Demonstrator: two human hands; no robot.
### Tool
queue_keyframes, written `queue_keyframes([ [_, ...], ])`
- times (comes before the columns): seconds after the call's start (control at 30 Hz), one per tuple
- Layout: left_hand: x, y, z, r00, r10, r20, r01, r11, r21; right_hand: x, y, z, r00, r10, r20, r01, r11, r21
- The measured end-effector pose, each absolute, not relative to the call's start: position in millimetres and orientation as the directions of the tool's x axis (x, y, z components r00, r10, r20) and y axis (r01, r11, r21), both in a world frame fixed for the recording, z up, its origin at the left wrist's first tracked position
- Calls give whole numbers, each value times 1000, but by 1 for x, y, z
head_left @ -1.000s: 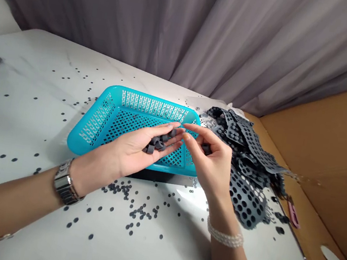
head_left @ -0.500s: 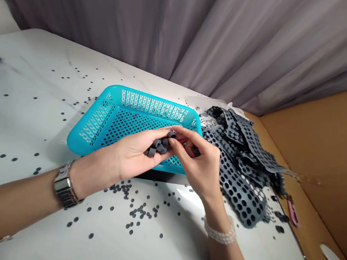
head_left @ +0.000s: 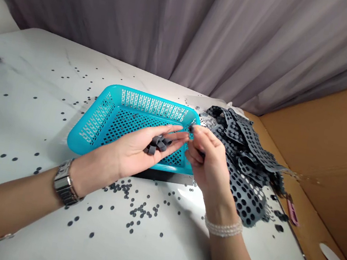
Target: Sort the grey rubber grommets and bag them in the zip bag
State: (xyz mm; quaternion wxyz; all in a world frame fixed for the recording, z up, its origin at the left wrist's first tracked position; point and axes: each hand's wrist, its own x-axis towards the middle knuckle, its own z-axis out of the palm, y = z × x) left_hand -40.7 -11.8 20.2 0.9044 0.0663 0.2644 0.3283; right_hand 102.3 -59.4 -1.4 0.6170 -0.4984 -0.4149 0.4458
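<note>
My left hand [head_left: 134,150] lies palm up with a little heap of small dark grey rubber caps [head_left: 157,145] cupped in it. Just right of its fingertips, my right hand [head_left: 210,164] pinches one small dark rubber cap [head_left: 192,127] between thumb and forefinger. The other right fingers are curled in, with something dark partly showing among them. Beneath both hands stands a turquoise plastic basket [head_left: 76,145] with a lattice floor, partly hidden by the left hand.
Perforated dark grey rubber sheets [head_left: 247,202] are piled right of the basket. Several small black discs [head_left: 141,212] lie scattered over the white table [head_left: 175,252]. A pink-handled tool [head_left: 293,211] rests beside the cardboard [head_left: 330,149] at right. Grey curtain [head_left: 137,24] hangs behind.
My right hand has moved away from the left palm, slightly right and up, carrying a small cap in its pinch. The left hand has stayed in place, its fingers a little straighter.
</note>
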Motion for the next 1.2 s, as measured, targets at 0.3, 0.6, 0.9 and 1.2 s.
queue_keyframes([
  [0.3, -43, -3, 4, 670, 635, -385, -567, 772, 286, 125, -56, 3, 223, 967, -121, -460, -4, -888],
  [0.6, -44, 1, 0, 697, 596, -399, -499, 803, 327, 105, -63, 2, 142, 985, 98, 170, 73, -983],
  [0.9, -49, 4, 3, 701, 586, -405, -486, 809, 329, 108, -64, 3, 103, 961, 256, 572, 153, -806],
  [1.2, -47, 3, 5, 747, 551, -373, -469, 834, 292, 108, -63, 0, 211, 926, 311, 530, 159, -833],
])
